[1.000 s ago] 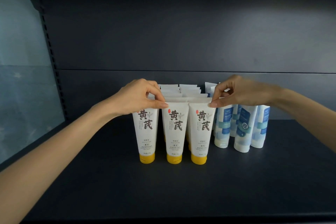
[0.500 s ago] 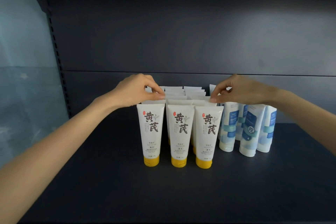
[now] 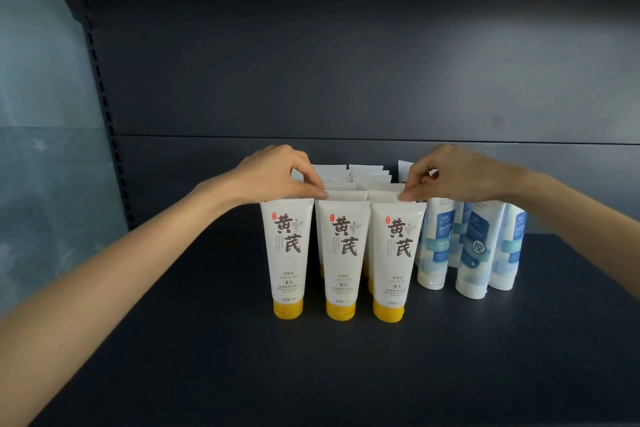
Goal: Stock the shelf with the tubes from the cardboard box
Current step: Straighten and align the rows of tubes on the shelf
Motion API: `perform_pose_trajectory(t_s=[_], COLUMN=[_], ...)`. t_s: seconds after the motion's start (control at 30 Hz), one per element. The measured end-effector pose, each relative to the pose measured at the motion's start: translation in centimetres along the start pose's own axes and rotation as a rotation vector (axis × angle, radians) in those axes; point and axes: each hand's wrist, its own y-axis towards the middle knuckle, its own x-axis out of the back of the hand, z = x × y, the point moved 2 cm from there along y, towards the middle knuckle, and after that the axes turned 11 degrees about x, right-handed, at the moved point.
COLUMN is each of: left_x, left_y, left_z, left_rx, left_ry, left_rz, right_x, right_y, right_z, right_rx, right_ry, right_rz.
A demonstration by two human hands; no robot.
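Dark shelf [image 3: 207, 357]: tubes [image 3: 344, 253] in rows. Left hand [image 3: 277, 177], right hand [image 3: 457, 177] pinch tops, likely aligning. Next: gentle release, no toppling.

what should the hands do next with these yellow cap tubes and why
Probably release and draw both hands back: the left hand and right hand only pinch top edges of the yellow-capped tubes, which stand upright in neat rows beside the blue tubes.

Two bare forearms, uncovered right to the picture's edge at 8 and 4 o'clock, end in the left hand [image 3: 273, 177] and right hand [image 3: 453, 177]; slim fingers [image 3: 415, 180], short nails.
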Motion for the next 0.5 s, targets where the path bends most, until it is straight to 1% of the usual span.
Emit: perform_pose_trajectory(t_s=[0.5], left_x=[0.33], left_y=[-0.02], left_z=[0.00], left_rx=[0.022], left_ry=[-0.061], left_rz=[0.056], right_x=[0.29], right_y=[-0.38], right_z=[0.28], right_rx=[-0.061], right_ry=[0.100], right_rz=[0.054])
